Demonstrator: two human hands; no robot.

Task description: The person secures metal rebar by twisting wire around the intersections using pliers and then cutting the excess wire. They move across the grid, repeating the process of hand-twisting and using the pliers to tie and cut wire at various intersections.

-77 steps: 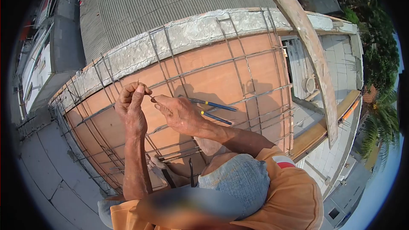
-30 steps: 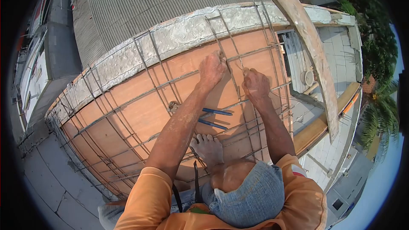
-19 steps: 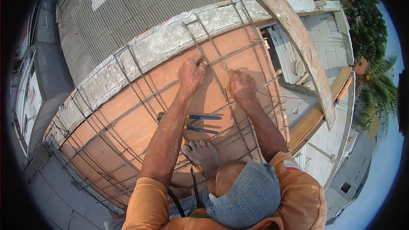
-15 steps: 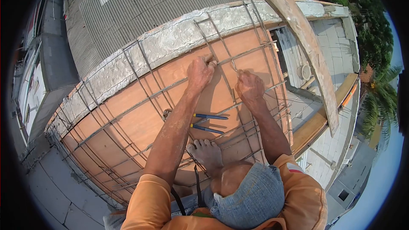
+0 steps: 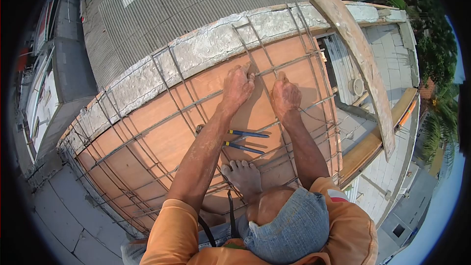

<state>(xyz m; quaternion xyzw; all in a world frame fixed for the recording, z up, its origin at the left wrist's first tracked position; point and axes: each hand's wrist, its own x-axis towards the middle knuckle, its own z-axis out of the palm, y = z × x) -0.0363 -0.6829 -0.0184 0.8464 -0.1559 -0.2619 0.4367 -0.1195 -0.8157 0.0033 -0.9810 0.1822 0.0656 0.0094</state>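
Observation:
My left hand (image 5: 239, 87) is closed, its fingertips beside a crossing of the steel reinforcing bars (image 5: 284, 63). What it pinches is hidden. My right hand (image 5: 286, 97) is closed too, just right of that crossing, with thumb and forefinger at the long bar. A thin tie wire (image 5: 319, 119) trails from beside this hand; its end at the fingers is hard to see. Below and between my arms, pincers with blue and yellow handles (image 5: 248, 133) lie across the bars, their head (image 5: 199, 128) partly beside my left forearm.
Under the bars lies an orange-brown plywood panel (image 5: 147, 132). A rough concrete beam (image 5: 206, 41) runs along its far edge, with corrugated roofing (image 5: 162, 19) beyond. A long plank (image 5: 360, 59) slants at the right, near an opening with a bucket (image 5: 356, 86). My bare foot (image 5: 243, 176) rests among the bars.
The view has shifted slightly. My right hand has turned and come up to the bar, and the twisted wire seen before at its fingers no longer shows clearly. My left hand stays at the crossing.

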